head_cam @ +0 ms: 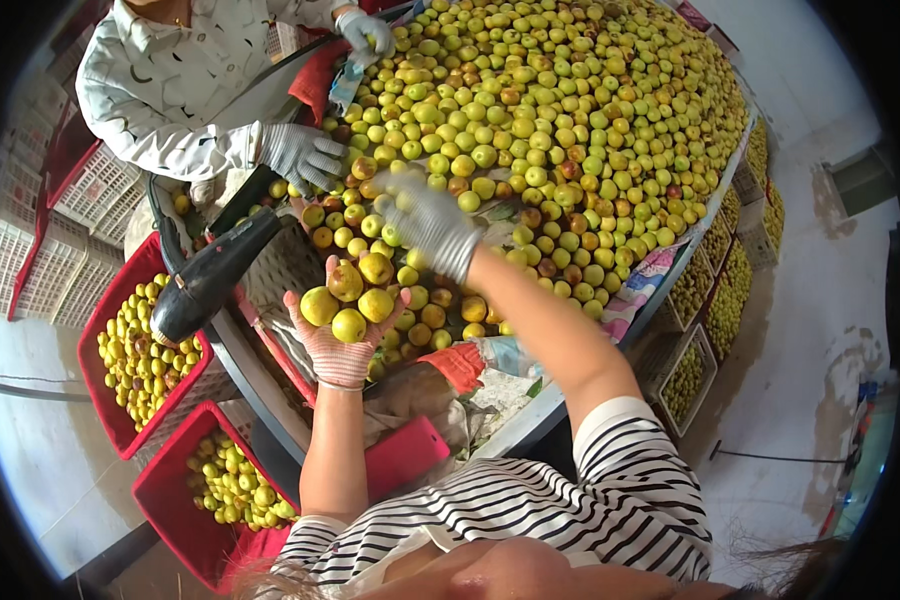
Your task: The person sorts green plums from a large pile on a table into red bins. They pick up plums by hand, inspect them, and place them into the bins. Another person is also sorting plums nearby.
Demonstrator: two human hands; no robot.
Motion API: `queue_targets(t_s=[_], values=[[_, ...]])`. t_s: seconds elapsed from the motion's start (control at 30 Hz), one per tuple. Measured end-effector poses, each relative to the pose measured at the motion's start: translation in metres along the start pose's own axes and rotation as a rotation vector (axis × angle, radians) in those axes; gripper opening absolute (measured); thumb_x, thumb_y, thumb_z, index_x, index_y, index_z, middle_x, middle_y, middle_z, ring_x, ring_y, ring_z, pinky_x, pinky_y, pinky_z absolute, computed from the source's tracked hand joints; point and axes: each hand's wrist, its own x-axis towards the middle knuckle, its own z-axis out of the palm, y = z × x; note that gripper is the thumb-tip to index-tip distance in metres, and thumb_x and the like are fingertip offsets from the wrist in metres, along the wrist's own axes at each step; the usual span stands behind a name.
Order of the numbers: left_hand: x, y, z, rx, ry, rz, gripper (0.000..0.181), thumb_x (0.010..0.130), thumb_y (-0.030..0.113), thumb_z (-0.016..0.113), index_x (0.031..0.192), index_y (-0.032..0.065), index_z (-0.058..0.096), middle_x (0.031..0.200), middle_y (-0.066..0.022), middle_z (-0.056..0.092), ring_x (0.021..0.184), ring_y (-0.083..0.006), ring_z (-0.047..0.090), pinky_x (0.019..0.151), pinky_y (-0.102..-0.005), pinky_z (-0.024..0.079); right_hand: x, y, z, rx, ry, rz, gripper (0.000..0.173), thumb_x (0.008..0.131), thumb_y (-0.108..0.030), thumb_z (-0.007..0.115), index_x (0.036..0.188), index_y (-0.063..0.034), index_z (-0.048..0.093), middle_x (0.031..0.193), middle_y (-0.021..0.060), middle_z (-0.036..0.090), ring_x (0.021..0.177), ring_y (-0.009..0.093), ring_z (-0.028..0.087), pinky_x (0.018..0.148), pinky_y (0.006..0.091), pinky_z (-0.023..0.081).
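Observation:
My left hand [343, 358], in a fingerless red-and-white striped glove, is palm up and cups several yellow-green jujube-like fruits [348, 325]. The fruits rest on the palm and against the fingers. My right hand [429, 219], in a grey knit glove, is blurred over the near left part of a large fruit heap [540, 127]. Whether its fingers hold a fruit cannot be made out. Many fruits in the heap are green-yellow, and some carry brown or reddish patches.
Another person's gloved hands [300, 156] are at the heap's left edge. A black chute-like piece [210, 277] slants over a red-lined crate [90, 375] of fruit. A second red-lined crate [157, 487] stands nearer. A pink phone case [409, 454] lies by my left forearm. Filled crates [709, 360] line the right.

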Motion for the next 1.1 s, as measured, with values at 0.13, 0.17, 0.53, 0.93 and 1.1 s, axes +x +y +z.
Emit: queue_targets(t_s=[0.13, 0.17, 0.53, 0.93, 1.1], values=[[-0.003, -0.006, 0.008, -0.027, -0.019, -0.015, 0.066, 0.084, 0.061, 0.057, 0.133, 0.0172, 0.054, 0.146, -0.0136, 0.04, 0.138, -0.0411, 0.031, 0.108, -0.0716, 0.021, 0.045, 0.084, -0.082, -0.415, 0.185, 0.477, 0.043, 0.092, -0.025, 0.055, 0.133, -0.0107, 0.051, 0.133, 0.0138, 0.053, 0.112, 0.028, 0.059, 0.097, 0.0434, 0.048], [-0.001, -0.009, 0.011, -0.033, -0.032, -0.042, 0.067, 0.084, 0.062, 0.057, 0.133, 0.0172, 0.054, 0.146, -0.0135, 0.04, 0.138, -0.0413, 0.03, 0.108, -0.0717, 0.021, 0.037, 0.121, -0.091, -0.652, 0.231, 0.486, 0.042, 0.092, -0.024, 0.056, 0.132, -0.0108, 0.052, 0.14, 0.0128, 0.046, 0.117, 0.028, 0.056, 0.1, 0.0437, 0.047], [-0.004, -0.004, 0.01, 0.013, 0.0, -0.014, 0.073, 0.081, 0.064, 0.06, 0.136, 0.017, 0.05, 0.144, -0.013, 0.041, 0.133, -0.0412, 0.037, 0.107, -0.07, 0.027, 0.0, 0.106, -0.019, -0.864, 0.004, 0.404, 0.032, 0.088, -0.018, 0.056, 0.118, -0.0078, 0.057, 0.126, 0.0132, 0.053, 0.116, 0.035, 0.053, 0.096, 0.047, 0.047], [-0.001, -0.001, 0.007, -0.018, 0.009, -0.036, 0.072, 0.08, 0.07, 0.054, 0.127, 0.0143, 0.056, 0.133, -0.0105, 0.054, 0.125, -0.0389, 0.047, 0.105, -0.0707, 0.03, -0.057, -0.034, 0.008, -0.207, 0.319, -0.323, 0.039, 0.08, -0.018, 0.074, 0.115, -0.0062, 0.06, 0.118, 0.0168, 0.059, 0.111, 0.034, 0.058, 0.096, 0.0403, 0.048], [-0.03, 0.003, 0.002, -0.034, -0.081, -0.16, 0.073, 0.082, 0.07, 0.054, 0.128, 0.0137, 0.057, 0.123, -0.0082, 0.062, 0.118, -0.0285, 0.056, 0.102, -0.0508, 0.043, -0.08, -0.088, 0.059, -0.388, 0.1, -0.589, 0.041, 0.08, -0.022, 0.069, 0.118, -0.0107, 0.059, 0.121, 0.0117, 0.059, 0.111, 0.031, 0.057, 0.103, 0.0472, 0.04]])
